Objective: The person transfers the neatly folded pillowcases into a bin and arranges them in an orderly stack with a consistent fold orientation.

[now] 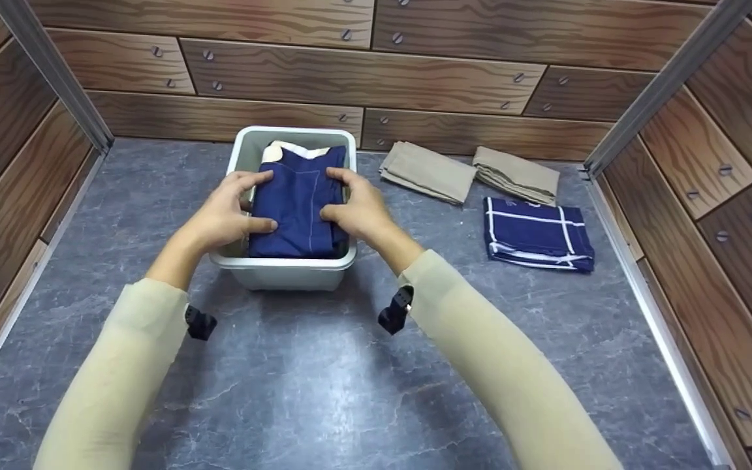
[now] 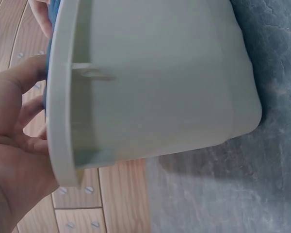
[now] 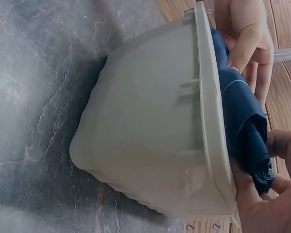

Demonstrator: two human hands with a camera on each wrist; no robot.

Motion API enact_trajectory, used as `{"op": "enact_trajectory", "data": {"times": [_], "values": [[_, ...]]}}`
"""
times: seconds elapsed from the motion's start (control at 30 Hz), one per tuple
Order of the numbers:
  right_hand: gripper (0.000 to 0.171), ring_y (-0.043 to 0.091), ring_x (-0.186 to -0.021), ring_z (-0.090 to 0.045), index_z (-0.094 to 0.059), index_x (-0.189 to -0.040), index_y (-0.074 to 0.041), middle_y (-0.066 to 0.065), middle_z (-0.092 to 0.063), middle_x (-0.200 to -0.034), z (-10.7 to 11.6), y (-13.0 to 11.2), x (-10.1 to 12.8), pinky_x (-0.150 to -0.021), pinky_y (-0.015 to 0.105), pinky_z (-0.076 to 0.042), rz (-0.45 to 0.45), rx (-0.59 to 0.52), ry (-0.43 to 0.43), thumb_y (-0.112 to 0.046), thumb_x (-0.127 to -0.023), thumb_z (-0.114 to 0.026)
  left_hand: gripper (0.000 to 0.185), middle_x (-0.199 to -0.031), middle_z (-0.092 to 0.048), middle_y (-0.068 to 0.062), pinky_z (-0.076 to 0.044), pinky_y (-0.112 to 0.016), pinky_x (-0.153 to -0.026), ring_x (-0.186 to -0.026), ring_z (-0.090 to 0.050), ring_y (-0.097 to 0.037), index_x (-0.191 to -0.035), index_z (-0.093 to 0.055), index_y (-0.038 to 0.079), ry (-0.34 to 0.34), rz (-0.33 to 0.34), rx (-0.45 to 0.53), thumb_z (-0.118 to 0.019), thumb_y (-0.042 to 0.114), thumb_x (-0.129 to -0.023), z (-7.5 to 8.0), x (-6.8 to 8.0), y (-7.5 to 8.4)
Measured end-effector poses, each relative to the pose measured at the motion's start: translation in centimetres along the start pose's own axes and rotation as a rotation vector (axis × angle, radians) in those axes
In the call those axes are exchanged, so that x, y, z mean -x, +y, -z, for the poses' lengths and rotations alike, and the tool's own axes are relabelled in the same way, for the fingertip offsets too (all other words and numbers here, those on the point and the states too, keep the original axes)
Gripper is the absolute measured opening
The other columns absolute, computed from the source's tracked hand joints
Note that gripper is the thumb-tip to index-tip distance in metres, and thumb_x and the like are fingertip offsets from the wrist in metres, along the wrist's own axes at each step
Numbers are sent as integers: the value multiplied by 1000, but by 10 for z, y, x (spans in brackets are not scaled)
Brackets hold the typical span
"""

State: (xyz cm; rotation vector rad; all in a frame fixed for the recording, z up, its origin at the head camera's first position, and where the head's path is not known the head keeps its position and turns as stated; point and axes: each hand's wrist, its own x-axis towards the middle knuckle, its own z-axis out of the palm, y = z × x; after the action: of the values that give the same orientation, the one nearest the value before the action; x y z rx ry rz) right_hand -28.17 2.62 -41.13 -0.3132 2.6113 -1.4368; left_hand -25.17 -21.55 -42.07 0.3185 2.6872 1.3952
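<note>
A folded navy cloth (image 1: 294, 209) with a stitched line and cream patches at its far end lies in a pale grey plastic bin (image 1: 284, 263). Part of the cloth (image 3: 242, 114) stands above the rim in the right wrist view. My left hand (image 1: 222, 212) grips its left side, the thumb on top near the front corner. On the opposite side my right hand (image 1: 363, 205) holds the cloth, thumb and fingers about its edge. Some fingertips are hidden by the cloth and the bin wall. What lies beneath the cloth cannot be seen.
Right of the bin lie two folded beige cloths (image 1: 428, 173), the other beige cloth (image 1: 516, 175) beside it. Nearer is a folded navy cloth with white stripes (image 1: 539, 235). Wood-patterned walls (image 1: 363, 75) enclose the grey marbled floor (image 1: 284, 385) at the back and sides.
</note>
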Motion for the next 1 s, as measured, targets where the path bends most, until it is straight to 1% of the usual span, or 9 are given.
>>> {"op": "enact_trajectory", "data": {"times": [0.1, 0.23, 0.3, 0.5, 0.7, 0.83, 0.87, 0.93, 1.0], "values": [[75, 18, -119, -53, -54, -142, -20, 4, -57, -139, -2, -5, -1, -104, 31, -42, 13, 46, -8, -7, -72, -77, 84, -147, -37, -16, -49, -46, -97, -112, -55, -37, -153, -39, 11, -5, 21, -15, -81, 8, -80, 5, 3, 0], [73, 18, -117, -54, -55, -141, -20, 3, -58, -137, -4, -8, -3, -103, 31, -43, 13, 37, -9, -7, -72, -78, 83, -146, -37, -16, -55, -41, -87, -111, -59, -37, -153, -40, 13, 5, 33, -18, -80, 7, -81, 10, 5, 1], [73, 18, -116, -55, -56, -140, -20, 4, -58, -137, -3, -8, -4, -103, 31, -44, 8, 29, -4, -7, -73, -78, 82, -146, -38, -16, -55, -39, -83, -109, -60, -36, -153, -40, 14, 10, 35, -35, -80, 8, -81, 12, 5, 3], [71, 19, -115, -56, -57, -139, -18, 5, -60, -134, -4, -5, -7, -103, 31, -44, 15, 7, 4, -6, -72, -79, 80, -146, -38, -16, -54, -41, -84, -110, -59, -37, -152, -41, 15, 5, 52, -53, -80, 10, -82, 15, 6, 5], [70, 23, -121, -56, -58, -138, -15, 6, -61, -132, -3, -3, -9, -107, 31, -41, 20, 7, 26, -6, -72, -80, 78, -145, -38, -16, -57, -33, -71, -111, -58, -37, -152, -42, 15, 19, 59, -30, -79, 7, -83, 16, 4, 4], [67, 23, -125, -55, -59, -137, -13, 7, -63, -132, -1, -1, -9, -109, 30, -39, 23, -2, 41, -6, -74, -79, 78, -145, -35, -19, -61, -33, -68, -112, -57, -38, -152, -41, 10, 6, 54, 23, -76, 0, -83, 16, 4, 5], [66, 21, -124, -55, -59, -137, -13, 7, -63, -132, 0, -1, -9, -107, 28, -40, 22, -7, 45, -5, -74, -79, 78, -145, -34, -20, -61, -32, -68, -112, -58, -37, -152, -41, 9, 3, 54, 41, -76, -2, -83, 16, 4, 5], [64, 21, -120, -59, -59, -136, -12, 9, -62, -133, 0, -2, -8, -100, 30, -48, 12, -50, 32, -2, -75, -77, 78, -145, -33, -19, -62, -31, -68, -109, -60, -34, -151, -41, 8, 7, 59, 71, -74, -6, -82, 15, 5, 5], [62, 22, -115, -63, -60, -134, -11, 11, -61, -134, 1, -2, -7, -87, 29, -56, 0, -83, 13, 1, -76, -75, 78, -144, -33, -19, -61, -28, -67, -105, -61, -30, -151, -42, 7, 20, 59, 83, -73, -8, -81, 14, 4, 5]]}}
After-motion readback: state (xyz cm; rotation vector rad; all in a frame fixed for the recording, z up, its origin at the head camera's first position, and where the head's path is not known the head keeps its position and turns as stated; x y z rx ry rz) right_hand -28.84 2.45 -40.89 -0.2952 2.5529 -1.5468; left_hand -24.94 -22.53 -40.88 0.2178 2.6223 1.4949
